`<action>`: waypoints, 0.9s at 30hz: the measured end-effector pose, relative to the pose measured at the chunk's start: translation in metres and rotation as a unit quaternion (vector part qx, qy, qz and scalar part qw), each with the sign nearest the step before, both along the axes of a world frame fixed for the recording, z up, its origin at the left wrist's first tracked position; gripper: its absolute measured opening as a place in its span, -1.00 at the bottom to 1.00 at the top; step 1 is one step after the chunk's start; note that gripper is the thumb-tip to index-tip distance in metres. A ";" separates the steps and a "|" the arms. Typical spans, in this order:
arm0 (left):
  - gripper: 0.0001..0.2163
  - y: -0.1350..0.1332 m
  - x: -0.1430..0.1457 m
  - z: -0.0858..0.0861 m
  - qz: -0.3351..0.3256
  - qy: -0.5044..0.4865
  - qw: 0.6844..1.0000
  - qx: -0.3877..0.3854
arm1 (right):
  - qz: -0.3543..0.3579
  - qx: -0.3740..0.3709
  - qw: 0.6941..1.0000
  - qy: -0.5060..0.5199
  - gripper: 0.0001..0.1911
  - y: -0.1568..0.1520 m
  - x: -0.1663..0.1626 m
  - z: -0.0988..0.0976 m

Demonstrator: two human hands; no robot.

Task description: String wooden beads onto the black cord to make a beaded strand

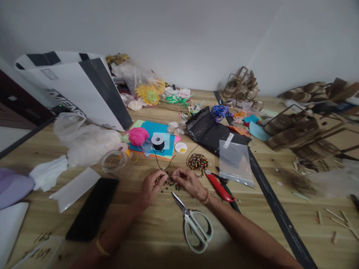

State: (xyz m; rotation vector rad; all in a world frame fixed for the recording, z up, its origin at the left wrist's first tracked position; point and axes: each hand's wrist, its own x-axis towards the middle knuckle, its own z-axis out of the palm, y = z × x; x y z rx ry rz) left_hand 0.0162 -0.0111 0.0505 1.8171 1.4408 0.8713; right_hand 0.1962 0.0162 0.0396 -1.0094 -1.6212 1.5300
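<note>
Left hand (pixel 153 186) and right hand (pixel 192 183) over a heap of multicoloured beads (pixel 169 182) on the tabletop (pixel 157 231).
Both hands' fingers bend inward; I cannot tell what they pinch, if anything. The heap lies between the fingertips, scissors (pixel 186 213) just bodyward, coiled beaded strands (pixel 198 162) beyond the right fingers, a spool of black cord (pixel 158 142) farther out.

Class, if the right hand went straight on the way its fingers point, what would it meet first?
The right hand would most likely meet the left hand, whose fingertips face it across a narrow gap; depth is unclear, so it might brush the small beads between them first.
</note>
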 end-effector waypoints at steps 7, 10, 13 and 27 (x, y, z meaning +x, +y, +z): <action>-0.89 -0.011 -0.025 -0.009 -0.046 0.075 0.996 0.020 | -0.041 -0.032 0.998 0.036 -0.61 -0.001 0.003 -0.004; -0.87 -0.023 -0.030 -0.013 -0.026 0.128 0.990 0.049 | -0.059 -0.035 0.997 0.046 -0.61 -0.004 0.003 -0.005; -0.88 -0.030 -0.033 -0.015 0.017 0.178 0.983 0.029 | -0.080 -0.026 0.995 0.048 -0.62 -0.006 0.004 -0.007; -0.95 -0.021 -0.021 -0.011 -0.004 0.184 0.983 -0.001 | -0.074 -0.026 0.996 0.048 -0.64 -0.009 0.004 -0.016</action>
